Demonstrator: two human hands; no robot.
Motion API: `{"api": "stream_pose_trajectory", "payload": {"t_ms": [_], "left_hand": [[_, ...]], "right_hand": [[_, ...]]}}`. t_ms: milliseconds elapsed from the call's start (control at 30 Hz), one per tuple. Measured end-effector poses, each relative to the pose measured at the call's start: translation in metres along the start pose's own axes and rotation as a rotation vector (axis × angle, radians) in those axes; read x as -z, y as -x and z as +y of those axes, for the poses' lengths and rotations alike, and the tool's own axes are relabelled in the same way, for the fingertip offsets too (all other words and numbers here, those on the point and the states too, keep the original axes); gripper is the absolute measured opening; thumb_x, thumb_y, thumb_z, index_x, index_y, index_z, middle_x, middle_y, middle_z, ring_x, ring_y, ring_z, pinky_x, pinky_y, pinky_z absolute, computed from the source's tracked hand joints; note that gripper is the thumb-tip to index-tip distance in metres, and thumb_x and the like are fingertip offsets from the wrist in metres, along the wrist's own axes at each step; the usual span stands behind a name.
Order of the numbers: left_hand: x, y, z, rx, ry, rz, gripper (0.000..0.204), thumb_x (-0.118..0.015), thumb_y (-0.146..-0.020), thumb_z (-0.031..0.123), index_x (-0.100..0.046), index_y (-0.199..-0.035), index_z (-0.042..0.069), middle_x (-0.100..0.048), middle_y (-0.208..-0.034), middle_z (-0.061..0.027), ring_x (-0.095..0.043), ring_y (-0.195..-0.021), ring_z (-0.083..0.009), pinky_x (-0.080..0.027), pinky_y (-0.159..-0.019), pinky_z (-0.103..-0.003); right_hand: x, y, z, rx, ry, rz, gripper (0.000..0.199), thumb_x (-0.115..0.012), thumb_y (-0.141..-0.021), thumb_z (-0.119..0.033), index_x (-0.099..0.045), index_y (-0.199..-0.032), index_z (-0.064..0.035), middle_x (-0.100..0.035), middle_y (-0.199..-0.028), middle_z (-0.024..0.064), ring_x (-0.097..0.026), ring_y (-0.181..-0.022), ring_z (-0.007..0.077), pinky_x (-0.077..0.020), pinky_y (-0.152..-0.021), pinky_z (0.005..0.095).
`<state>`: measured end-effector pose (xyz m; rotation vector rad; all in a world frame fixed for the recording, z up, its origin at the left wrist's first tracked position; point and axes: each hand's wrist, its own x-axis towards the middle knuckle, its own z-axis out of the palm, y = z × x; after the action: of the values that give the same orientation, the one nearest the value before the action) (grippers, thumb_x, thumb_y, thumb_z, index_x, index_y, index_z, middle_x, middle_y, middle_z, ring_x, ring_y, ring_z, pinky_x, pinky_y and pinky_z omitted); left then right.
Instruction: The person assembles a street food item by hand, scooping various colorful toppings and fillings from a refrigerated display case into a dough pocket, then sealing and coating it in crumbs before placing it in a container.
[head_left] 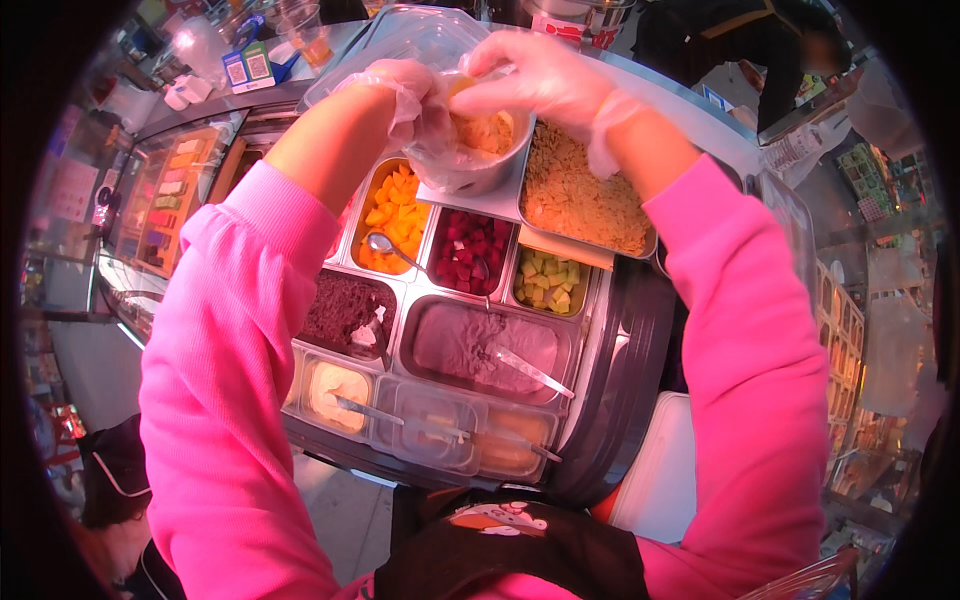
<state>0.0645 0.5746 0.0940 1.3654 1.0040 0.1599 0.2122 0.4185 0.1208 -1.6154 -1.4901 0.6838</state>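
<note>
Both my hands wear clear plastic gloves and meet over a white round tub [480, 180] at the far side of the counter. Loose clear plastic [432, 135] hangs over the tub's left rim, and orange-yellow shredded food [487, 132] lies inside. My left hand [405, 85] is closed at the rim, bunched against that plastic; what its fingers hold is hidden. My right hand [535, 82] reaches over from the right, thumb and fingers pinched around a small yellowish bit I cannot make out. Beneath the right wrist sits a metal tray of golden flakes [580, 195].
Nearer me are pans of diced mango [395, 205], dark red cubes [468, 250], green cubes [548, 280], dark purple mash [345, 312] and lilac paste [480, 345], several with spoons. Lidded cream-coloured tubs [338, 393] line the front. Another person [115, 470] is at lower left.
</note>
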Motion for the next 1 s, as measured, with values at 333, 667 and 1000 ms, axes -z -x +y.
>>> {"api": "stream_pose_trajectory", "payload": {"t_ms": [333, 667, 1000], "left_hand": [[-0.01, 0.075, 0.008, -0.169, 0.756, 0.159, 0.032, -0.066, -0.099, 0.013, -0.055, -0.119, -0.009, -0.053, -0.119, -0.0184, -0.064, -0.1, -0.0272, -0.062, -0.098, -0.041], [0.016, 0.316, -0.192, -0.323, 0.374, 0.018, 0.032, -0.067, -0.099, 0.016, -0.059, -0.126, -0.001, -0.067, -0.099, -0.0067, -0.064, -0.082, -0.0122, -0.053, -0.076, -0.03], [0.051, 0.465, -0.308, -0.244, 0.667, 0.361, 0.024, -0.058, -0.105, 0.012, -0.058, -0.125, -0.001, -0.067, -0.101, -0.0097, -0.064, -0.082, -0.0126, -0.054, -0.075, -0.027]], "right_hand": [[-0.039, -0.023, 0.032, 0.284, 0.188, 0.515, 0.026, -0.067, -0.093, -0.023, -0.063, -0.11, -0.0045, -0.068, -0.103, 0.0157, -0.068, -0.098, 0.0283, -0.0554, -0.081, 0.0392], [0.013, -0.061, 0.003, -0.067, 0.31, 0.253, 0.019, -0.072, -0.083, -0.007, -0.071, -0.102, -0.0085, -0.071, -0.094, 0.0065, -0.069, -0.082, 0.0279, -0.0533, -0.072, 0.0412], [0.023, -0.029, -0.221, -0.067, -0.292, -0.335, 0.05, -0.073, -0.091, -0.031, -0.061, -0.136, -0.0118, -0.07, -0.121, 0.0114, -0.067, -0.1, 0.0232, -0.0551, -0.08, 0.0387]]}}
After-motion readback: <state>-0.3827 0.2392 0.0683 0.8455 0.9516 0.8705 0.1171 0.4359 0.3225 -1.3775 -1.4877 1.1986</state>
